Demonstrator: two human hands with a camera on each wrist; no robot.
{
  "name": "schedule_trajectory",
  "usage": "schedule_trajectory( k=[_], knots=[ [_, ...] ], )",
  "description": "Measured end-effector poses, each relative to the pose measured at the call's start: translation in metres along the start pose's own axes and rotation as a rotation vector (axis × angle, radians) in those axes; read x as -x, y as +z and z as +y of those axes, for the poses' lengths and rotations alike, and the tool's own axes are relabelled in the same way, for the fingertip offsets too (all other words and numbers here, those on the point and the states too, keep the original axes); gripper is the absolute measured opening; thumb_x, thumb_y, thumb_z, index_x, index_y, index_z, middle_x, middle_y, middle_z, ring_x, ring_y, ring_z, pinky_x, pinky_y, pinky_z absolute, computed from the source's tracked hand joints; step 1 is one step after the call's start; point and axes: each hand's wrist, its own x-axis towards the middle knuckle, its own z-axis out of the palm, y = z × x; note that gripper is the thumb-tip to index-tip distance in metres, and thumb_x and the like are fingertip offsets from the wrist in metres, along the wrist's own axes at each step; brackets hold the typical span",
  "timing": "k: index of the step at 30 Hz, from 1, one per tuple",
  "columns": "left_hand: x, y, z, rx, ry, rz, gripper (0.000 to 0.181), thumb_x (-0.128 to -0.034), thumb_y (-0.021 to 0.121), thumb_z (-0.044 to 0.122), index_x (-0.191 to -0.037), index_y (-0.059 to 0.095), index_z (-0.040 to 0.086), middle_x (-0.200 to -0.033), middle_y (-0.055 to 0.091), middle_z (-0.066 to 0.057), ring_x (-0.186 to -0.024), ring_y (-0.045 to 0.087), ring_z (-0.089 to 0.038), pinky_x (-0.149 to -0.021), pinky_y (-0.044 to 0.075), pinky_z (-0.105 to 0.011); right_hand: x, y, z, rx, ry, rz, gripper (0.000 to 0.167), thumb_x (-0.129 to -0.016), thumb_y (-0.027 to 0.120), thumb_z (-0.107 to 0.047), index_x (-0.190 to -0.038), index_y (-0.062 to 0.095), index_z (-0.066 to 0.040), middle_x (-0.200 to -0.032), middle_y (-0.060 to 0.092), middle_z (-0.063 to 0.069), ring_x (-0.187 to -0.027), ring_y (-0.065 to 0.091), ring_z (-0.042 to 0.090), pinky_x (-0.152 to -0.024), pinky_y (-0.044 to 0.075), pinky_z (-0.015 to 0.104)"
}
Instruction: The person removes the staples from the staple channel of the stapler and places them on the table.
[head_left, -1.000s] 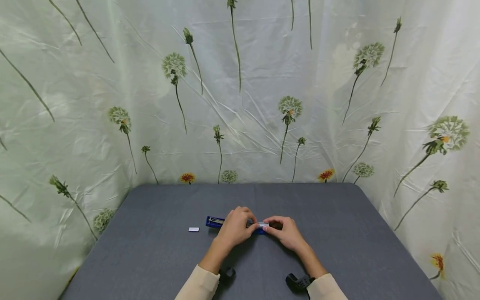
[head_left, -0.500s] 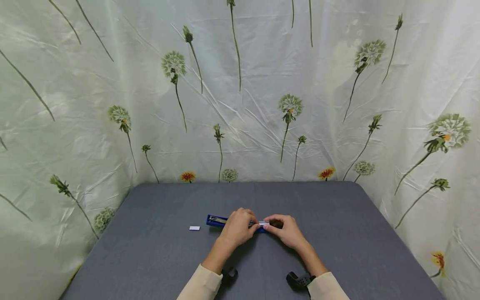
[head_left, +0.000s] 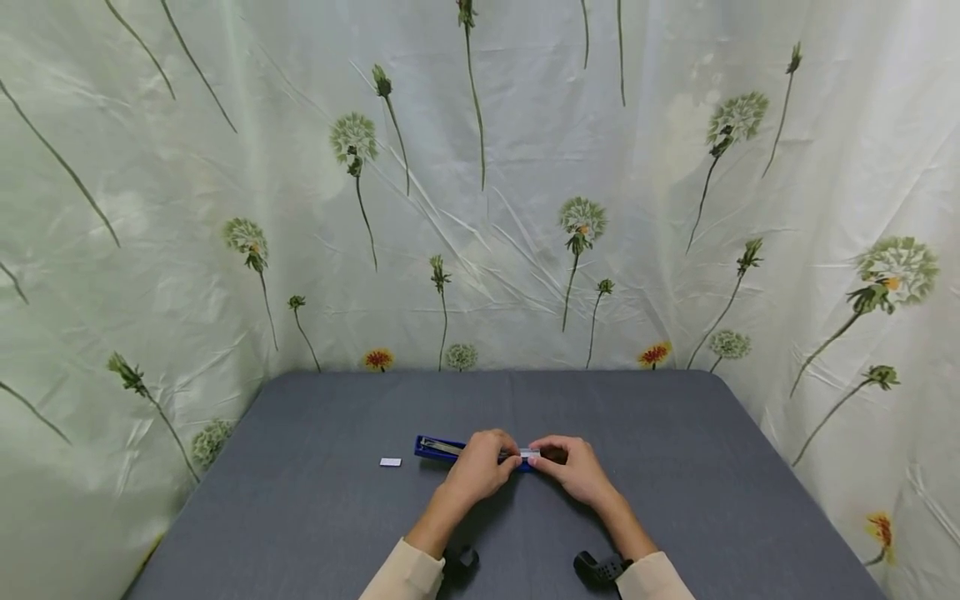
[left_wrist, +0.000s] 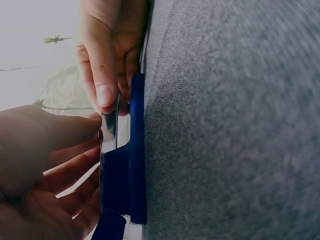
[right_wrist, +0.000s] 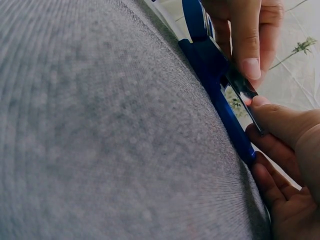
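A blue stapler [head_left: 438, 448] lies on the grey table with its top arm folded back to the left. Its shiny metal magazine [left_wrist: 109, 132] stands slightly raised above the blue base [right_wrist: 220, 102]. My left hand [head_left: 480, 468] reaches over the stapler, thumb and index fingertips together at the magazine's upper edge; anything tiny between them is hidden. My right hand [head_left: 576, 468] pinches the magazine's right end between thumb and fingers, its lower fingers by the tip of the base. Left of the stapler lies a small whitish strip [head_left: 390, 462], perhaps a row of staples.
The grey cloth-covered table [head_left: 337, 517] extends around the hands. Behind it hangs a pale curtain [head_left: 510, 250] with a dandelion print. Black straps with camera mounts [head_left: 596, 568] sit at both wrists.
My left hand has shifted very slightly to the right along the magazine. The right hand keeps its pinch, and the stapler stays about where it was; the head view tilts a little.
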Motion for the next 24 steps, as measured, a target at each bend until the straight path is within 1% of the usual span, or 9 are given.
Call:
schedule_trajectory(
  k=[3,6,12,15,17,21,24],
  knots=[
    [0.0010,-0.0006,0.0002,0.020,0.003,0.001,0.006,-0.0937,0.076,0.014,-0.094,0.081,0.011,-0.102,0.076,-0.003,-0.099,0.071,-0.021,-0.088,0.058,-0.038,0.0013,-0.0001,-0.0003,-0.001,0.002,0.002,0.021,-0.093,0.078,-0.027,-0.109,0.078,-0.014,-0.099,0.078,0.002,-0.081,0.068,0.005,-0.073,0.054,0.022],
    [0.0013,-0.0009,0.0004,0.021,0.004,0.008,0.006,-0.0934,0.077,0.015,-0.095,0.081,0.011,-0.103,0.076,-0.002,-0.099,0.071,-0.020,-0.089,0.058,-0.038,0.0018,0.0002,-0.0004,-0.005,0.008,0.001,0.021,-0.093,0.078,-0.028,-0.109,0.078,-0.014,-0.099,0.078,0.002,-0.082,0.068,0.005,-0.073,0.054,0.021],
    [0.0005,0.0000,0.0002,0.020,-0.011,0.050,0.005,-0.0923,0.078,0.016,-0.095,0.082,0.014,-0.101,0.077,0.001,-0.098,0.072,-0.018,-0.086,0.058,-0.036,0.0013,0.0006,-0.0004,-0.010,0.012,-0.002,0.021,-0.093,0.078,-0.028,-0.109,0.078,-0.014,-0.098,0.078,0.002,-0.081,0.068,0.006,-0.072,0.053,0.021],
    [-0.0010,0.0002,0.0014,0.017,-0.015,0.071,0.004,-0.0912,0.080,0.017,-0.094,0.082,0.015,-0.098,0.077,0.002,-0.094,0.072,-0.017,-0.082,0.058,-0.034,0.0010,0.0002,-0.0010,-0.010,0.007,0.000,0.021,-0.093,0.078,-0.028,-0.108,0.078,-0.014,-0.098,0.078,0.002,-0.081,0.068,0.006,-0.072,0.053,0.021],
    [-0.0024,0.0000,0.0027,0.013,-0.024,0.077,0.004,-0.0909,0.080,0.019,-0.093,0.082,0.016,-0.096,0.078,0.002,-0.090,0.072,-0.016,-0.076,0.058,-0.031,0.0007,-0.0004,-0.0015,-0.010,0.001,0.003,0.021,-0.093,0.079,-0.028,-0.108,0.078,-0.014,-0.098,0.078,0.002,-0.081,0.068,0.005,-0.072,0.053,0.021],
    [-0.0050,-0.0012,0.0059,-0.006,-0.025,0.091,0.006,-0.0896,0.082,0.022,-0.089,0.081,0.016,-0.090,0.078,0.000,-0.076,0.071,-0.013,-0.064,0.054,-0.025,0.0000,-0.0010,-0.0016,-0.014,-0.020,0.000,0.022,-0.093,0.079,-0.028,-0.109,0.078,-0.013,-0.099,0.078,0.003,-0.082,0.069,0.005,-0.073,0.053,0.022],
    [-0.0064,-0.0022,0.0078,-0.025,-0.023,0.101,0.007,-0.0886,0.083,0.024,-0.087,0.081,0.018,-0.086,0.078,0.001,-0.070,0.069,-0.011,-0.060,0.051,-0.023,-0.0001,-0.0007,-0.0011,-0.016,-0.021,-0.004,0.022,-0.093,0.079,-0.028,-0.109,0.078,-0.014,-0.100,0.078,0.003,-0.082,0.069,0.005,-0.073,0.054,0.022]
  ],
)
